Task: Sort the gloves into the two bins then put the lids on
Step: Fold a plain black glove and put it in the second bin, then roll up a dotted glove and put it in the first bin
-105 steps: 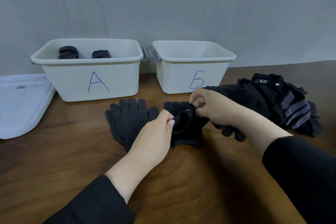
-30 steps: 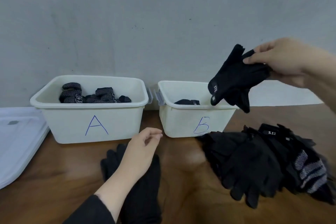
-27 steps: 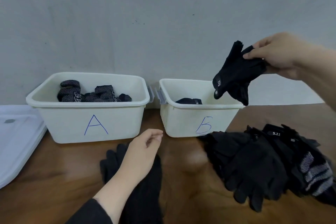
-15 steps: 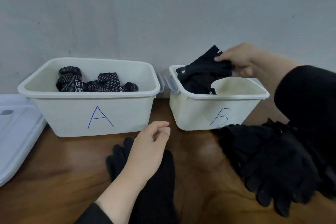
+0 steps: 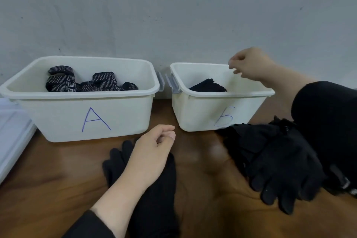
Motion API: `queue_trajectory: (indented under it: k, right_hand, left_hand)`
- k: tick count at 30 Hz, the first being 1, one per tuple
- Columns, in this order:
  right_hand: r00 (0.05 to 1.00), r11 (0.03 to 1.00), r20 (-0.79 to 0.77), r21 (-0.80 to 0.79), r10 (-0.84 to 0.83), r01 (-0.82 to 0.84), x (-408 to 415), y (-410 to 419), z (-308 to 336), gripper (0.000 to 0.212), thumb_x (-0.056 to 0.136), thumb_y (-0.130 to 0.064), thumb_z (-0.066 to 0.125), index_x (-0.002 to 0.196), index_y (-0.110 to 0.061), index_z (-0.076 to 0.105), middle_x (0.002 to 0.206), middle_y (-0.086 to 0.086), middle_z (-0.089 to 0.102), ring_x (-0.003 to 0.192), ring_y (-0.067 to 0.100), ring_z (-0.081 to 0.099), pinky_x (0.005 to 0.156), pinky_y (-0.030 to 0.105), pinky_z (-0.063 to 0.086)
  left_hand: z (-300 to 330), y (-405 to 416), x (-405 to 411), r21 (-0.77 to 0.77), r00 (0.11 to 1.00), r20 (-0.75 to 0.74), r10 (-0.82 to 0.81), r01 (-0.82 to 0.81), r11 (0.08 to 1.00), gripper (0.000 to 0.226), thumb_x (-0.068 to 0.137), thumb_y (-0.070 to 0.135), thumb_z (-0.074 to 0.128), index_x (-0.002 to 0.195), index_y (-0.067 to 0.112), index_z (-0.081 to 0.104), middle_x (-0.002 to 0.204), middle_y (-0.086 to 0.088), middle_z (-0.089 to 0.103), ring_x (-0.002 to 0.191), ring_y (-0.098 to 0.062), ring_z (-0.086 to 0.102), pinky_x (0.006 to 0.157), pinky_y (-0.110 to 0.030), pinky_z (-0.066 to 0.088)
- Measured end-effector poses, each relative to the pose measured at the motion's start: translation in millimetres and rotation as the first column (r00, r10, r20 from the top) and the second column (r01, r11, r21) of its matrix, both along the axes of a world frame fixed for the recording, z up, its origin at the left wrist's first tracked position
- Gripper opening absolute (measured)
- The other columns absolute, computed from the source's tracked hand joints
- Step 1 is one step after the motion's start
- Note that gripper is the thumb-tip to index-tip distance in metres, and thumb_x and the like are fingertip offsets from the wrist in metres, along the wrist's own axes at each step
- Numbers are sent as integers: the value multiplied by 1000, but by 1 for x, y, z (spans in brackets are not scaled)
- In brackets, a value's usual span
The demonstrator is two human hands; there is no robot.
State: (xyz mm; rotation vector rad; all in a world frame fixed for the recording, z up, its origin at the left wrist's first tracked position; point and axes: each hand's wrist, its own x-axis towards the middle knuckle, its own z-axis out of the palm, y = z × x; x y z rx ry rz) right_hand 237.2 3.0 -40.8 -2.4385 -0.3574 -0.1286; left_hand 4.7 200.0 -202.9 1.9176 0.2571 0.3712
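Observation:
Bin A (image 5: pixel 58 114), a white tub on the left, holds several dotted black gloves (image 5: pixel 63 82). In bin B (image 5: pixel 195 112) on the right lies a plain black glove (image 5: pixel 208 86). My right hand (image 5: pixel 249 65) hovers above bin B's back right part, fingers loosely curled, holding nothing. My left hand (image 5: pixel 152 152) hangs over a dark knit glove (image 5: pixel 154 195) lying on the table in front of the bins, fingers curled, nothing in it. A heap of black gloves (image 5: pixel 274 158) lies at the right.
The wooden table (image 5: pixel 204 208) bears everything. A white lid (image 5: pixel 11 133) lies flat at the left edge beside bin A. Grey clip handles (image 5: pixel 168 83) sit between the two bins. A grey wall stands right behind the bins.
My right hand carried a black glove from the air over bin B, let it go inside, and now rises without it. My left hand has stayed over the knit glove.

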Motion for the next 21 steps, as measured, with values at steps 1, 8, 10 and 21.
queue_trajectory:
  k: [1, 8, 10, 21]
  right_hand:
    - [999, 1000, 41, 19, 3, -4, -9, -9, 5, 18, 92, -32, 63, 92, -17, 74, 100, 6, 74, 99, 25, 71, 93, 50, 57]
    - [988, 997, 133, -39, 74, -69, -86, -94, 17, 33, 101, -34, 56, 84, -12, 74, 87, -2, 77, 87, 15, 73, 90, 44, 58]
    - [987, 993, 138, -105, 77, -63, -106, -119, 15, 32, 102, -34, 54, 85, -14, 73, 85, -2, 76, 87, 16, 72, 91, 45, 57]
    - [987, 850, 136, -526, 89, -4, -151, -186, -37, 25, 98, -35, 61, 114, -18, 70, 108, 2, 72, 103, 22, 64, 88, 35, 50]
  left_hand:
    - [1, -1, -1, 21, 1000, 3, -15, 15, 1000, 19, 100, 37, 55, 115, 41, 64, 104, 22, 66, 98, 18, 54, 73, 4, 38]
    - [10, -17, -12, 463, 987, -46, -151, 155, 873, 33, 100, 41, 49, 133, 39, 55, 124, 25, 58, 115, 4, 50, 95, -17, 37]
    - [21, -29, -19, 531, 987, -17, -161, 145, 835, 36, 101, 43, 48, 135, 38, 54, 126, 23, 57, 114, 4, 48, 93, -18, 36]
    - [2, -147, -56, 342, 972, -53, -231, 235, 910, 30, 100, 45, 49, 128, 36, 58, 116, 25, 60, 112, 0, 54, 89, -19, 40]
